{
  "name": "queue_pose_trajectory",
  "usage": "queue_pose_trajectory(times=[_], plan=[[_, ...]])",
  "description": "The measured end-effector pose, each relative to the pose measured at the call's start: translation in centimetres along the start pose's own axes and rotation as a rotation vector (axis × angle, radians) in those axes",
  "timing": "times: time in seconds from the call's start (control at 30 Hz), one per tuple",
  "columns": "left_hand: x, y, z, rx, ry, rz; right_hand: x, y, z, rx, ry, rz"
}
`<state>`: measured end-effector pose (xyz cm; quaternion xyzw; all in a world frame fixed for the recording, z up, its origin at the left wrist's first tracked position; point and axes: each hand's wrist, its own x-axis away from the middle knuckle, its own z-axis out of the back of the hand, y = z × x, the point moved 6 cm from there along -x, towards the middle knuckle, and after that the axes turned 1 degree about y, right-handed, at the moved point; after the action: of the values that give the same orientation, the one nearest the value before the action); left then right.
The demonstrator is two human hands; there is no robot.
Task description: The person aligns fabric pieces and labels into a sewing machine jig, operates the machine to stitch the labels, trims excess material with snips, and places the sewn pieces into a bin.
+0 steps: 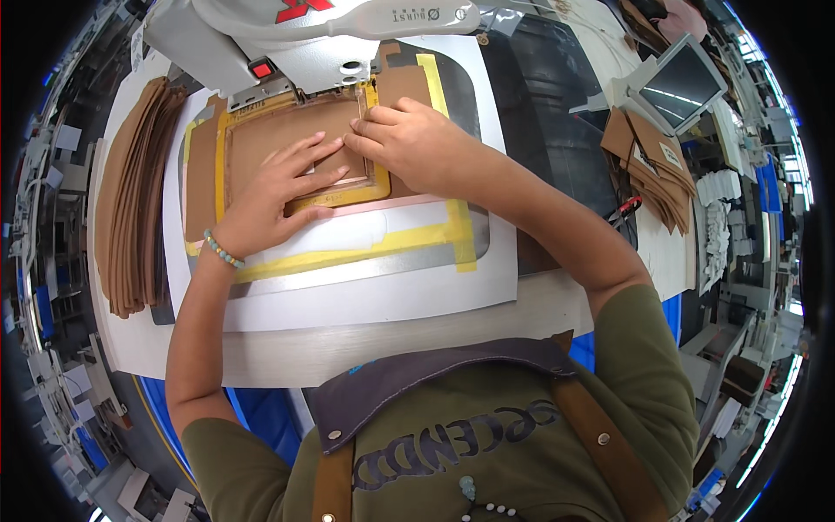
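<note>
Two bare hands worked on one flat brown leather-like panel (pixel 287 139) that lay inside a single yellow rectangular frame template (pixel 348 197) under the head of one white industrial sewing machine (pixel 287 43). The left hand (pixel 278 187), with a beaded bracelet (pixel 223 251) at the wrist, lay palm down on the panel with its fingers spread wide and flat, gripping nothing. The right hand (pixel 409 143) rested at the frame's right edge, its fingers curled close together and pressing down near the upper right corner of the frame; whether they pinched anything could not be told. The frame sat on one large white board with a grey rounded plate and strips of yellow tape (pixel 435 230), which lay on the pale worktable (pixel 417 335). The panel sat near the far middle of this board, just in front of the machine head and touching its foot area. Two stacks of brown cut pieces were in view: one tall fanned stack (pixel 135 191) just beside the board's left edge, and a smaller stack (pixel 648 170) well apart to the right, near one tilted grey screen (pixel 683 87). A dark sheet (pixel 548 113) covered the table between the board and that right stack. Bare white board showed below the taped plate toward the person, and bare table lay between the board's near edge and the person's apron (pixel 435 383).
</note>
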<state>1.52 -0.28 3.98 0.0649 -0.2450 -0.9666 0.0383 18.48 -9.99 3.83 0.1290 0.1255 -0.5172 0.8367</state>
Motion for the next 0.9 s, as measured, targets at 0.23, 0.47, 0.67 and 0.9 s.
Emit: queue_pose_trajectory(times=[0.23,0.47,0.67,0.9], plan=[[-0.6,-0.3,0.3,-0.078,0.009,-0.058,0.4,-1.3,0.8,-0.001,0.119,0.068],[-1.4,-0.9,0.5,-0.129,-0.014,-0.076,0.5,-2.0,1.5,-0.064,0.074,0.060],[-2.5,-1.7,0.7,-0.188,0.013,-0.086,0.2,-1.7,1.2,-0.110,-0.028,0.002],[-4.1,-2.7,1.0,-0.241,-0.006,-0.019,2.4,0.7,2.5,-0.097,0.066,-0.097]])
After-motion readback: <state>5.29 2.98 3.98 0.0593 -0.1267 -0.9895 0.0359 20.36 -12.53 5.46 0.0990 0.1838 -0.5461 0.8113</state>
